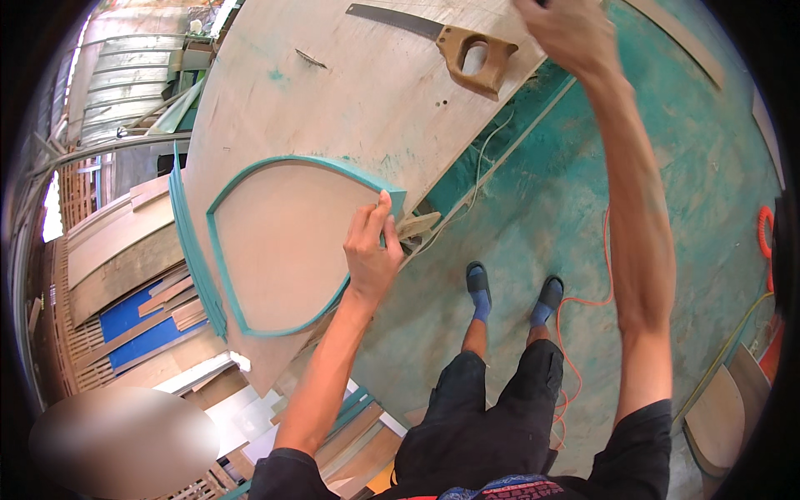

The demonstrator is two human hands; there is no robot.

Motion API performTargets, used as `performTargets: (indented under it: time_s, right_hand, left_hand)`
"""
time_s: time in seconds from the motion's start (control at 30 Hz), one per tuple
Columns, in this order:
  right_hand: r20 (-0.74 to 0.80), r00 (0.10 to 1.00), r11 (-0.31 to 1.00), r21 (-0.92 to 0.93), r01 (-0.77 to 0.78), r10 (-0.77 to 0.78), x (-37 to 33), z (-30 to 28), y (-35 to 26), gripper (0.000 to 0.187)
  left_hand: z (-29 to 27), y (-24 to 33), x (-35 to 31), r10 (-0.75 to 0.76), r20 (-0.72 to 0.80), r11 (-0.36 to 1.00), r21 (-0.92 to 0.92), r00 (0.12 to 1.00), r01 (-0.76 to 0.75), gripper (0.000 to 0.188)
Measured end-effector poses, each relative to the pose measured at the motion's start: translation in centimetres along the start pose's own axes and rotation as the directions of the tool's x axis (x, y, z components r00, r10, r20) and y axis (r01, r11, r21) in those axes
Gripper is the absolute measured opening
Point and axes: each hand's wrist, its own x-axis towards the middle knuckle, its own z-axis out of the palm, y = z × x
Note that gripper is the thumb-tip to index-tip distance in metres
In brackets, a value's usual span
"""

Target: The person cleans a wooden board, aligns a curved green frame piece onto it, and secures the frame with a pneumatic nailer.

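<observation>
A curved wooden panel (283, 242) edged with a teal strip (292, 158) lies on the workbench, its pointed corner toward me. At that corner my left hand (372, 254) is closed on the strip, the index finger stretched along it and the thumb on the near side. My right hand (579, 37) is raised at the top edge of the view, past the bench edge. It is blurred and partly cut off, the fingers curled at a small dark thing I cannot make out. A handsaw (479, 58) with a wooden handle lies flat on the bench, left of my right hand.
The pale workbench (333, 108) bears a small dark sliver (311, 58). Long teal strips (196, 250) hang at its left edge. Wood offcuts (142, 308) are piled beyond. A white cord (479, 179) runs under the bench edge; an orange hose (575, 304) lies on the teal-stained floor.
</observation>
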Motion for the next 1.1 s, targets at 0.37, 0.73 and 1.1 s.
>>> performTargets:
  time_s: [0.37,0.73,1.1]
  right_hand:
    - [0.640,0.656,-0.044,0.728,-0.684,0.400,-27.5,-1.7,1.7,0.032]
    - [0.738,0.584,-0.270,0.670,-0.692,0.337,-36.1,7.5,-3.9,0.036]
    - [0.707,0.596,-0.202,0.693,-0.692,0.381,-35.8,7.0,-4.9,0.030]
  left_hand:
    - [-0.6,-0.2,0.1,0.018,0.064,0.999,-0.028,0.998,-0.016,0.039]
    - [-0.9,0.5,0.5,0.027,0.083,1.000,-0.014,0.996,-0.026,0.040]
    - [-1.1,0.5,0.4,0.021,0.074,1.000,0.005,0.997,-0.022,0.039]
